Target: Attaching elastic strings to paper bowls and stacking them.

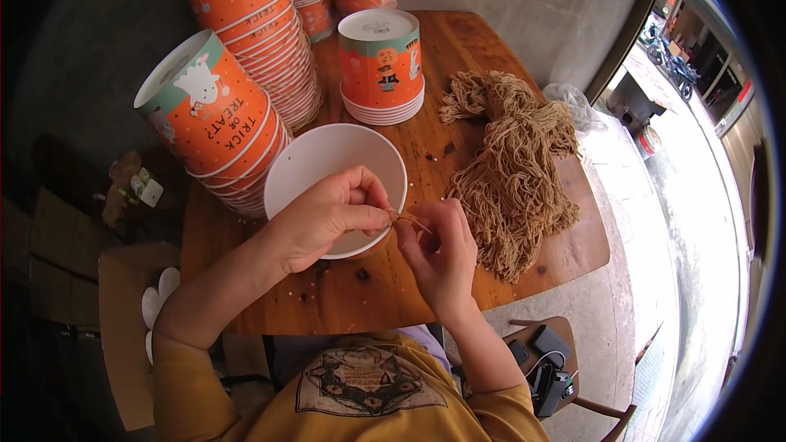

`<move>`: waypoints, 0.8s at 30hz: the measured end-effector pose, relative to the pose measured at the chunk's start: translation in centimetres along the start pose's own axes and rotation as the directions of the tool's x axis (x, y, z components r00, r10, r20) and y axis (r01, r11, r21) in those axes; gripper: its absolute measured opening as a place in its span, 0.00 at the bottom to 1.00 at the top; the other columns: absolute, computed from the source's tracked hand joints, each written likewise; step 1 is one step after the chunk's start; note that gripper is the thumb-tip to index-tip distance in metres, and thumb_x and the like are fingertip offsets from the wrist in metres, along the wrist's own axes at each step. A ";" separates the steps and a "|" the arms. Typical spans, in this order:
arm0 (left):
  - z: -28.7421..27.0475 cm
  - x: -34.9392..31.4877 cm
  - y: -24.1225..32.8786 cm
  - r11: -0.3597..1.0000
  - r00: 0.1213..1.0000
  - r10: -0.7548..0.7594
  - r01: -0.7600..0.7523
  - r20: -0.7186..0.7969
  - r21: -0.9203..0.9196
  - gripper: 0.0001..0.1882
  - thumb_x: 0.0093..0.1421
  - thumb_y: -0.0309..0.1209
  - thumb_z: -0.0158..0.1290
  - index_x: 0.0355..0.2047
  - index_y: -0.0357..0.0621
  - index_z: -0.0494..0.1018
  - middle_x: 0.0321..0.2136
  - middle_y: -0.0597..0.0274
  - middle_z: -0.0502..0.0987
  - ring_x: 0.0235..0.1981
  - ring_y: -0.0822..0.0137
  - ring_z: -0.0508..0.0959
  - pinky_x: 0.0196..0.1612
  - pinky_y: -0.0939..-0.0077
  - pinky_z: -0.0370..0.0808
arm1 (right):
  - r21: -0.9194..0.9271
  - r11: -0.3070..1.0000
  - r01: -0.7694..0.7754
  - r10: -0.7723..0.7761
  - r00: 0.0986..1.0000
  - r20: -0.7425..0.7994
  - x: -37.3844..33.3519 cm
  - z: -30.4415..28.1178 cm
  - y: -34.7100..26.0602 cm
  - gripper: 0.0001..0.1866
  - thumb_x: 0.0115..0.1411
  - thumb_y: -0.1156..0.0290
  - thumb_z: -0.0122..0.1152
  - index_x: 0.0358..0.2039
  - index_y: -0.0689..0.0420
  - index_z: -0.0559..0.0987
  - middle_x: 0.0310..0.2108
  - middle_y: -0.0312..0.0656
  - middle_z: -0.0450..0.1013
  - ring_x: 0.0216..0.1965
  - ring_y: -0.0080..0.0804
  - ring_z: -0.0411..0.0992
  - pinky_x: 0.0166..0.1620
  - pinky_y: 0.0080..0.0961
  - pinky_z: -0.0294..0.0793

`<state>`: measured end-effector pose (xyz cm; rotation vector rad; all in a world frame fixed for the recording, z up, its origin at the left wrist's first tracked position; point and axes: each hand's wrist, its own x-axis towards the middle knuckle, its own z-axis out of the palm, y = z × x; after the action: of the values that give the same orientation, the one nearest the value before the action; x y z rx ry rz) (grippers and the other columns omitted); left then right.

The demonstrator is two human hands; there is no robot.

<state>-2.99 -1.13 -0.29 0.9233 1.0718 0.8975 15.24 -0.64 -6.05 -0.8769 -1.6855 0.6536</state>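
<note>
The round wooden table [524, 266] lies under both hands, its bare edge just beyond the right wrist. Up and to the left of the left hand lean tall stacks of orange paper cups [246, 74], tipped on their sides with their bases toward the camera. A shorter stack of orange paper cups [381, 65] stands upside down straight beyond the fingers. To the right of the right hand, near it but apart, sprawls a heap of tan twine pieces [512, 172], its strands running mostly away from the person.

Directly beneath the left hand sits a white paper bowl [315, 160], mouth up and tilted toward the person; the part of its inside that shows holds nothing, and the hand covers its near rim.

The left hand [327, 217] is closed, thumb and forefinger pinched on one end of a short piece of twine [413, 222]. The right hand [442, 250] is curled as well, its fingertips nipping the other end. The twine spans the small gap between the two hands, just over the bowl's right rim, its long axis running left to right and dipping slightly toward the right hand.
</note>
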 end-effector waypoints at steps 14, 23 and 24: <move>0.7 -0.2 -0.2 0.985 0.997 0.071 -0.069 -0.011 0.156 0.11 0.60 0.22 0.57 0.41 0.40 0.68 0.36 0.65 0.74 0.40 0.75 0.75 0.47 0.80 0.74 | -0.197 0.929 0.314 -0.298 0.948 0.110 0.6 -0.9 1.6 0.15 0.49 0.82 0.67 0.38 0.53 0.80 0.24 0.37 0.67 0.22 0.31 0.70 0.23 0.27 0.71; 0.9 0.1 -1.2 0.876 0.964 0.262 -0.255 0.039 0.410 0.10 0.63 0.24 0.55 0.42 0.38 0.66 0.36 0.66 0.72 0.38 0.76 0.73 0.46 0.78 0.74 | 0.119 0.993 0.003 -0.008 0.999 0.043 -0.3 0.1 1.4 0.08 0.57 0.82 0.65 0.35 0.59 0.76 0.28 0.38 0.70 0.24 0.24 0.72 0.26 0.20 0.71; 1.0 0.0 -1.1 0.875 0.964 0.263 -0.255 0.039 0.412 0.10 0.63 0.24 0.55 0.42 0.38 0.66 0.36 0.66 0.72 0.38 0.76 0.73 0.46 0.78 0.74 | 0.136 0.991 -0.018 0.012 0.999 0.043 -0.3 0.1 1.6 0.07 0.57 0.81 0.65 0.35 0.59 0.76 0.28 0.38 0.70 0.24 0.23 0.72 0.26 0.19 0.70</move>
<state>-1.90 -1.67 -1.12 1.4434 1.1973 0.9128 15.56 -0.01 -7.50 -0.7843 -1.6516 0.7927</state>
